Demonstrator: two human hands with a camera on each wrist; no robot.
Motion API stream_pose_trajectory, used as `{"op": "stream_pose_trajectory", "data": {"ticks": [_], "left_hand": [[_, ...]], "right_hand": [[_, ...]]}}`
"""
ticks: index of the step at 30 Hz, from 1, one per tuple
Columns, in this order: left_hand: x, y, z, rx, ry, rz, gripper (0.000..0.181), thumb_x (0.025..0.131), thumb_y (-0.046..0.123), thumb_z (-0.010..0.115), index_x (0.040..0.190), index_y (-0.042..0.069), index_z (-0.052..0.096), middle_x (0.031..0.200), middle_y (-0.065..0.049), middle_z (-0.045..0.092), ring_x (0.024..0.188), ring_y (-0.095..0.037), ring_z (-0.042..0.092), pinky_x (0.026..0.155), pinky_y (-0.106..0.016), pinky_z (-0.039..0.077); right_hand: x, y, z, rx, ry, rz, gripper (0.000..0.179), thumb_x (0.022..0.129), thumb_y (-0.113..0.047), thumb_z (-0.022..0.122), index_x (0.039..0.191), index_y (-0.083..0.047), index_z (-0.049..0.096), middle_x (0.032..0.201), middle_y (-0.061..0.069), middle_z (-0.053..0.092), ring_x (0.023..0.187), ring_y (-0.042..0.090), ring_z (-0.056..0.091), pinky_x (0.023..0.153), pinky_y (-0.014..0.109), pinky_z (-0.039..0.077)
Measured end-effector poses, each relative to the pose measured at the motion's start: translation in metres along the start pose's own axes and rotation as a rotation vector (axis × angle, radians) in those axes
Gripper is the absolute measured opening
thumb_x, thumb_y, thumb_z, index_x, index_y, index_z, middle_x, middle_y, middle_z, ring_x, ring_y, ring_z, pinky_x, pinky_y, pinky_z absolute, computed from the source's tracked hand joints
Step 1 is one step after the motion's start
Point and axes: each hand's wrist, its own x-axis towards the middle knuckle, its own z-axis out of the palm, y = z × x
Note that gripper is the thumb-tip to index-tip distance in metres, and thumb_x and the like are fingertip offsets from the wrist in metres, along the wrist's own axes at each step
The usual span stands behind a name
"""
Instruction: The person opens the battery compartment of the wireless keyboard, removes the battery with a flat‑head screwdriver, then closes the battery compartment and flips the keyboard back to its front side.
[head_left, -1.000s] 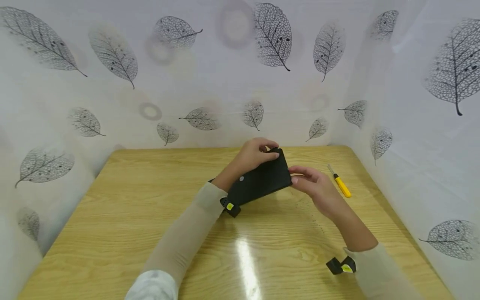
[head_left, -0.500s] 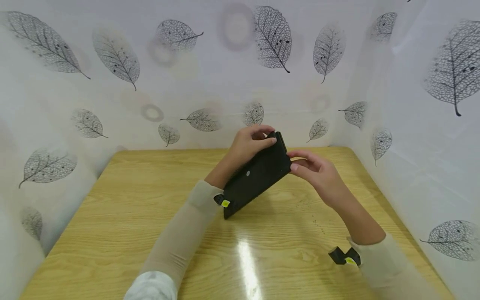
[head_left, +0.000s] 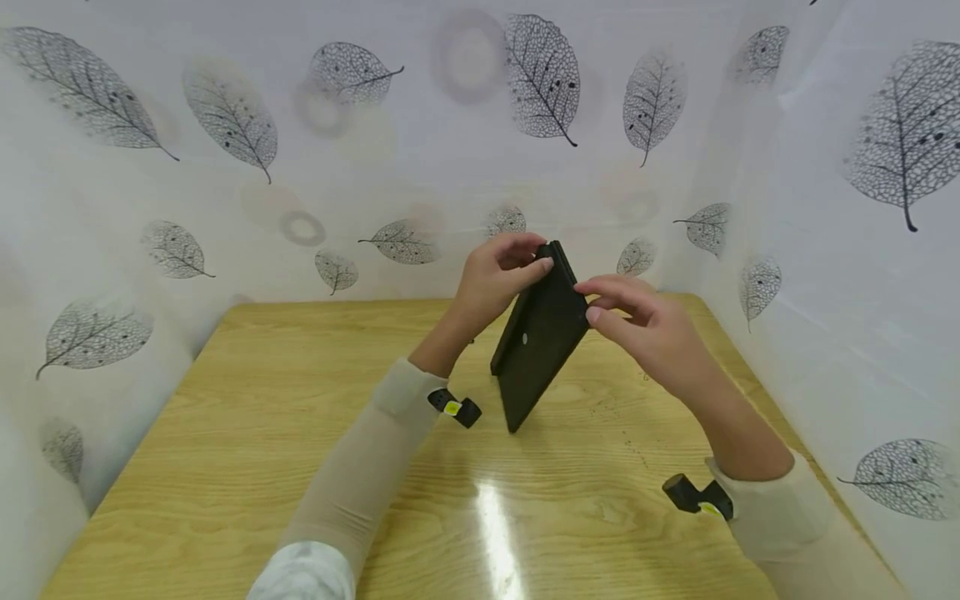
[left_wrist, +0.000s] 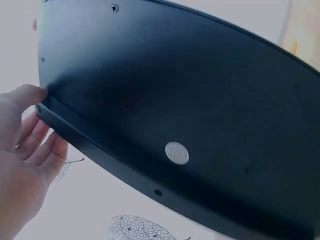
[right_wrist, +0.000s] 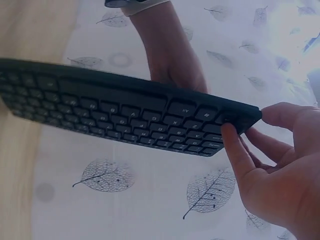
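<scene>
A black keyboard (head_left: 543, 350) stands tilted over the table, its underside toward the head camera. My left hand (head_left: 491, 275) pinches its upper far corner, thumb on the underside. My right hand (head_left: 648, 333) pinches the near right corner between thumb and fingers. In the left wrist view the underside (left_wrist: 210, 90) shows small screws and a silvery oval spot (left_wrist: 177, 153) near a raised ridge. In the right wrist view the keys (right_wrist: 140, 115) face that camera, and a fingertip of the right hand (right_wrist: 285, 165) lies on the corner keys.
The wooden table (head_left: 300, 417) lies below, with a bright light reflection near its front. A white curtain (head_left: 420, 150) printed with grey leaves surrounds the table at the back and sides. The right forearm now covers the spot where a yellow-handled screwdriver lay.
Both hands have raised the keyboard's right end and turned it to a steeper tilt, its lower end swinging right. The right arm has shifted up and right, covering the screwdriver.
</scene>
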Motion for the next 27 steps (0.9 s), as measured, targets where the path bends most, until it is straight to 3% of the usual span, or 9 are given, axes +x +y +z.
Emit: {"op": "stream_pose_trajectory", "data": {"ticks": [6, 12, 20, 23, 27], "left_hand": [[-0.003, -0.001, 0.004, -0.037, 0.047, 0.01, 0.03, 0.094, 0.02, 0.074, 0.121, 0.008, 0.068, 0.108, -0.009, 0.069, 0.098, -0.016, 0.067, 0.09, -0.031, 0.056], [-0.004, -0.004, 0.002, -0.045, 0.035, -0.026, 0.031, 0.095, 0.021, 0.072, 0.124, 0.009, 0.067, 0.114, -0.008, 0.069, 0.102, -0.018, 0.068, 0.093, -0.033, 0.055], [-0.005, -0.008, -0.002, -0.025, 0.023, 0.001, 0.034, 0.097, 0.022, 0.069, 0.128, 0.007, 0.065, 0.122, -0.008, 0.067, 0.107, -0.018, 0.066, 0.098, -0.032, 0.053], [-0.009, -0.008, -0.003, -0.025, 0.039, 0.005, 0.035, 0.098, 0.022, 0.069, 0.129, 0.007, 0.064, 0.122, -0.008, 0.067, 0.107, -0.018, 0.066, 0.097, -0.033, 0.053], [-0.016, -0.004, -0.004, 0.007, 0.084, 0.005, 0.037, 0.098, 0.022, 0.069, 0.132, 0.009, 0.064, 0.127, -0.01, 0.061, 0.108, -0.018, 0.062, 0.097, -0.032, 0.052]], "right_hand": [[0.002, -0.009, 0.0, -0.03, 0.006, 0.01, 0.031, 0.102, -0.026, 0.062, 0.132, -0.018, 0.067, 0.133, -0.006, 0.058, 0.111, 0.014, 0.057, 0.086, 0.018, 0.052], [0.006, -0.012, 0.006, -0.048, 0.017, 0.015, 0.032, 0.102, -0.03, 0.061, 0.133, -0.02, 0.067, 0.133, -0.006, 0.058, 0.103, 0.014, 0.061, 0.079, 0.02, 0.051], [0.009, -0.015, 0.015, -0.037, 0.013, 0.015, 0.032, 0.102, -0.029, 0.062, 0.132, -0.02, 0.067, 0.132, -0.007, 0.058, 0.103, 0.013, 0.061, 0.081, 0.02, 0.053], [0.011, -0.014, 0.017, -0.021, 0.007, 0.005, 0.031, 0.102, -0.028, 0.062, 0.131, -0.019, 0.067, 0.131, -0.006, 0.059, 0.103, 0.013, 0.063, 0.082, 0.02, 0.053], [0.013, -0.008, 0.022, 0.085, -0.011, -0.002, 0.035, 0.101, -0.025, 0.063, 0.135, -0.015, 0.063, 0.131, 0.0, 0.059, 0.106, 0.015, 0.064, 0.088, 0.021, 0.054]]}}
